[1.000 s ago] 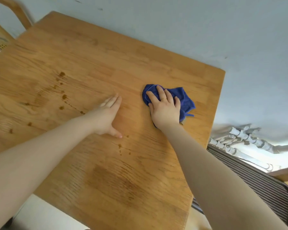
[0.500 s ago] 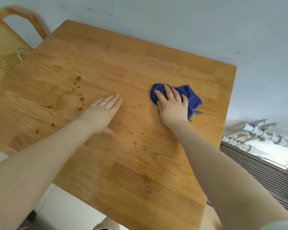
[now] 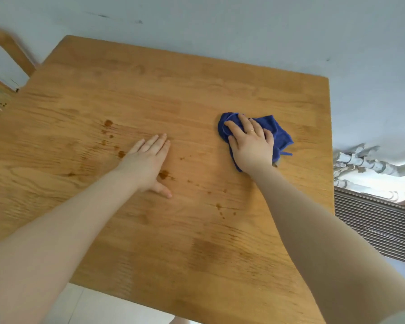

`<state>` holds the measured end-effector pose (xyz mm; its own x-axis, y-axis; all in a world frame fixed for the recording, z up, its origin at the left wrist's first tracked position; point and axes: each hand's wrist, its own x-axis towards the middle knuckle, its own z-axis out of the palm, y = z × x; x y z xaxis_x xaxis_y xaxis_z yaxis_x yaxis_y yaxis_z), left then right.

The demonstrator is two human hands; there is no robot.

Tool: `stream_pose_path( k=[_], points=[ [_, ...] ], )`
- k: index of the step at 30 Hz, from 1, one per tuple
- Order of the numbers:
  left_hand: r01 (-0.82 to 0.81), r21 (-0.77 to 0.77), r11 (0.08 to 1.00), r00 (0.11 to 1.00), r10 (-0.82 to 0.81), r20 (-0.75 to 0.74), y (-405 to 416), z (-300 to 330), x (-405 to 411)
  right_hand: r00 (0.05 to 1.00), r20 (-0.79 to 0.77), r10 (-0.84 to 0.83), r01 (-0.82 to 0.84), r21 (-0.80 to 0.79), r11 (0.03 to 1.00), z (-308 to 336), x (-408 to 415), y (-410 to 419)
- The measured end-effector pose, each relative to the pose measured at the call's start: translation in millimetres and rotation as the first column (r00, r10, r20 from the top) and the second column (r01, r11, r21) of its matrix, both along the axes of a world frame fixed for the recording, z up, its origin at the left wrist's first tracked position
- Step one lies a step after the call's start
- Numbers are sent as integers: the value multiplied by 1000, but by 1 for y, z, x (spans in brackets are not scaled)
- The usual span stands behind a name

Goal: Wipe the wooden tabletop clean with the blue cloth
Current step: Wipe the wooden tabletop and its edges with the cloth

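The wooden tabletop [image 3: 150, 230] fills most of the view. A crumpled blue cloth [image 3: 279, 134] lies right of its centre, and my right hand [image 3: 250, 146] presses flat on top of it, fingers spread, covering most of it. My left hand [image 3: 147, 160] rests palm down on the bare wood left of the cloth, fingers together and pointing away from me. Brown spots [image 3: 108, 123] dot the wood to the left of this hand, and more brown drips [image 3: 219, 206] trail between my two forearms.
A wooden chair back [image 3: 7, 52] stands beyond the table's far left corner. A pale wall runs behind the table. To the right, past the table edge, are white pipes [image 3: 365, 164] and a ribbed grey radiator [image 3: 372, 225]. Pale floor shows below the near edge.
My view has shifted, so the table sits more to the right in frame. The right hand stays pressed on the cloth and the left hand stays flat on the wood, now closer to the left stains.
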<state>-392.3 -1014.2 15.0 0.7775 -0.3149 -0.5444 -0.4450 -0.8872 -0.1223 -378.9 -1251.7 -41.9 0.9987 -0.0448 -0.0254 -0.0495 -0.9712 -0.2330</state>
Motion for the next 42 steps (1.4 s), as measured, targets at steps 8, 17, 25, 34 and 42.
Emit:
stream_pose_path(
  k=[8, 17, 25, 34, 42],
  points=[
    [3, -74, 997, 1000, -3, -6, 7, -11, 1, 983, 68, 172, -174, 33, 984, -11, -76, 50],
    [38, -119, 992, 999, -39, -12, 8, -16, 9, 999, 2, -48, 48, -59, 997, -2, 6, 36],
    [20, -242, 970, 1000, -22, -6, 21, -24, 6, 977, 57, 207, -205, -34, 978, -11, -71, 73],
    [12, -300, 954, 1000, -14, -6, 25, -28, 12, 1000, -2, -17, 17, -109, 994, -9, 22, 67],
    [-16, -291, 956, 1000, 7, -31, 23, -21, 5, 951, 47, 304, -302, -43, 952, -9, -48, 83]
  ],
)
